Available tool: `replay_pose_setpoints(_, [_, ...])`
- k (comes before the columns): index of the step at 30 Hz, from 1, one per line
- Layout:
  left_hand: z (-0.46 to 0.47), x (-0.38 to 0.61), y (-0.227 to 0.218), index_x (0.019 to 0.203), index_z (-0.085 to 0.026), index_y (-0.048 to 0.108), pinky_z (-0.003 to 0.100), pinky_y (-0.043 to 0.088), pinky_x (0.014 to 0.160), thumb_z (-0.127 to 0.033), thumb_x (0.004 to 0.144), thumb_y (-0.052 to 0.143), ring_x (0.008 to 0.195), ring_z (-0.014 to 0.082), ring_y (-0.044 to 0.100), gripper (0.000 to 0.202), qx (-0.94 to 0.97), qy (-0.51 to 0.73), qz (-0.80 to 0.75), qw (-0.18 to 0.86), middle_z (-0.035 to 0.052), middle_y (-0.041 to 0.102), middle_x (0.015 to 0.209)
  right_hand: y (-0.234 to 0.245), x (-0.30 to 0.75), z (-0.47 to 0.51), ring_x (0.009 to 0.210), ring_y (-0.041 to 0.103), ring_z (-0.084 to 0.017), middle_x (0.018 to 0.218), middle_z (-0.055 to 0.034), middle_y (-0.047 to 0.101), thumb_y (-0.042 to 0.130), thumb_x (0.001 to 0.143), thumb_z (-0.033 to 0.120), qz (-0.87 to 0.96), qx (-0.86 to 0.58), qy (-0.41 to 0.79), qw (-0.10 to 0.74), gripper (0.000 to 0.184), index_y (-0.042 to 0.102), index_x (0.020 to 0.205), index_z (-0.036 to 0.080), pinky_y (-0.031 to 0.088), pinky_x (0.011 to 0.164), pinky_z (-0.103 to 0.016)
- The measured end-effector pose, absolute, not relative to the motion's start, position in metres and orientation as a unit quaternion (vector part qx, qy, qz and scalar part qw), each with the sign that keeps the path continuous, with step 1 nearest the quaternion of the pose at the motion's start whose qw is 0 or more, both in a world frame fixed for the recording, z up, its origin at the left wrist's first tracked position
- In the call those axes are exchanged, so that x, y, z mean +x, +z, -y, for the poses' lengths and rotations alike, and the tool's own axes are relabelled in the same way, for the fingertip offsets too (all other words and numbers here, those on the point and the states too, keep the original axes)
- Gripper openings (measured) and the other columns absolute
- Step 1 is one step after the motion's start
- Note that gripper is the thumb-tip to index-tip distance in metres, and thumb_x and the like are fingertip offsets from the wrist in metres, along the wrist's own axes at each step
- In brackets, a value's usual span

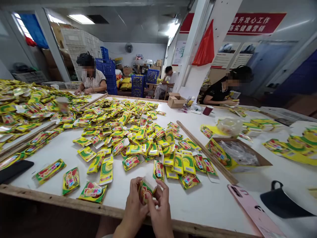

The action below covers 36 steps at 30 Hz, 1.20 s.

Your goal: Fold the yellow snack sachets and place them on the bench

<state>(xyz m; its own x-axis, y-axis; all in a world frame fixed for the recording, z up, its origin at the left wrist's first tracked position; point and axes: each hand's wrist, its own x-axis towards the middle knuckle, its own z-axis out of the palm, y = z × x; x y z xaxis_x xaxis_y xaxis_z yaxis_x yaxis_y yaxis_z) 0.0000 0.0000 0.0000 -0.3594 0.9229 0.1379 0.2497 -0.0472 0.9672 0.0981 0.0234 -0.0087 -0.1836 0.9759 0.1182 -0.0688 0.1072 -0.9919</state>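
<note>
Between my two hands, close to the table's front edge, is a small printed packet box in green, red and yellow, with a white flap standing up at its top. My left hand grips its left side, and my right hand holds it from the right, thumb across the front. Just beyond lie loose boxes of the same kind: a yellow box with a flap raised, a box lettered "TWINS" and another box to the right. Whether anything is inside the held box is hidden.
A large heap of boxes spreads over the white table. A wooden strip divides it. On the right are an open carton of clear bags, a pink phone and a dark mug. Co-workers sit across the table.
</note>
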Motion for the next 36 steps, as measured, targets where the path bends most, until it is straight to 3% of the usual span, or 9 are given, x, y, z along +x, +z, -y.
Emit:
replay_pose_setpoints(4, [0.010, -0.006, -0.015, 0.131, -0.024, 0.034, 0.041, 0.046, 0.100, -0.019, 0.083, 0.060, 0.118, 0.0232, 0.057, 0.055, 0.531, 0.539, -0.561, 0.336, 0.0106, 0.055, 0.127, -0.013, 0.111, -0.038, 0.102, 0.066, -0.022, 0.116, -0.0108, 0.066, 0.056, 0.090, 0.040, 0.549, -0.393, 0.549, 0.492, 0.042, 0.034, 0.123, 0.026, 0.053, 0.086, -0.034])
replay_pose_setpoints(8, [0.012, -0.025, -0.014, 0.128, -0.025, 0.045, 0.036, 0.053, 0.088, -0.024, 0.092, 0.052, 0.101, 0.0206, 0.065, 0.037, 0.544, 0.521, -0.552, 0.356, 0.0079, 0.064, 0.117, -0.014, 0.117, -0.043, 0.100, 0.066, -0.022, 0.111, -0.0083, 0.068, 0.059, 0.088, 0.036, 0.577, -0.388, 0.524, 0.493, 0.033, 0.045, 0.115, 0.024, 0.053, 0.084, -0.031])
replay_pose_setpoints(12, [0.003, -0.029, -0.001, 0.108, -0.022, 0.062, 0.032, 0.054, 0.082, -0.026, 0.091, 0.054, 0.092, 0.0203, 0.067, 0.020, 0.565, 0.501, -0.549, 0.358, 0.0060, 0.069, 0.101, -0.005, 0.123, -0.046, 0.087, 0.067, -0.020, 0.093, -0.0040, 0.070, 0.059, 0.088, 0.035, 0.638, -0.394, 0.492, 0.443, 0.015, 0.061, 0.094, 0.021, 0.052, 0.077, -0.026])
replay_pose_setpoints(15, [-0.007, -0.026, 0.005, 0.096, -0.020, 0.067, 0.034, 0.051, 0.088, -0.027, 0.092, 0.053, 0.101, 0.0222, 0.064, 0.016, 0.576, 0.507, -0.544, 0.339, 0.0072, 0.068, 0.102, 0.000, 0.125, -0.052, 0.086, 0.066, -0.020, 0.089, -0.0041, 0.070, 0.057, 0.090, 0.034, 0.660, -0.392, 0.461, 0.445, 0.016, 0.065, 0.085, 0.020, 0.051, 0.077, -0.026])
replay_pose_setpoints(18, [-0.014, -0.023, 0.002, 0.106, -0.021, 0.063, 0.037, 0.049, 0.094, -0.027, 0.091, 0.053, 0.110, 0.0229, 0.061, 0.019, 0.550, 0.550, -0.533, 0.333, 0.0082, 0.066, 0.112, -0.001, 0.125, -0.058, 0.088, 0.067, -0.020, 0.093, -0.0054, 0.071, 0.058, 0.088, 0.032, 0.645, -0.399, 0.447, 0.474, 0.016, 0.066, 0.096, 0.020, 0.053, 0.079, -0.028])
replay_pose_setpoints(21, [-0.015, -0.022, -0.001, 0.112, -0.021, 0.059, 0.037, 0.051, 0.093, -0.026, 0.092, 0.052, 0.103, 0.0213, 0.064, 0.022, 0.534, 0.567, -0.526, 0.341, 0.0074, 0.068, 0.108, -0.003, 0.125, -0.060, 0.089, 0.068, -0.021, 0.096, -0.0062, 0.072, 0.057, 0.089, 0.029, 0.646, -0.395, 0.440, 0.484, 0.020, 0.065, 0.106, 0.021, 0.055, 0.080, -0.030])
replay_pose_setpoints(26, [-0.012, -0.026, 0.011, 0.093, -0.018, 0.068, 0.037, 0.051, 0.090, -0.029, 0.091, 0.055, 0.099, 0.0223, 0.064, 0.016, 0.581, 0.535, -0.527, 0.314, 0.0081, 0.070, 0.099, 0.004, 0.127, -0.058, 0.099, 0.066, -0.023, 0.099, -0.0068, 0.071, 0.060, 0.088, 0.028, 0.706, -0.356, 0.402, 0.461, 0.013, 0.071, 0.093, 0.022, 0.053, 0.087, -0.033])
replay_pose_setpoints(36, [-0.017, -0.015, 0.021, 0.086, -0.017, 0.069, 0.028, 0.051, 0.071, -0.024, 0.084, 0.058, 0.076, 0.0186, 0.064, 0.012, 0.506, 0.549, -0.599, 0.290, 0.0049, 0.070, 0.080, 0.006, 0.119, -0.063, 0.065, 0.068, -0.021, 0.077, -0.0053, 0.073, 0.064, 0.081, 0.046, 0.689, -0.424, 0.368, 0.457, 0.027, 0.071, 0.084, 0.020, 0.057, 0.060, -0.026])
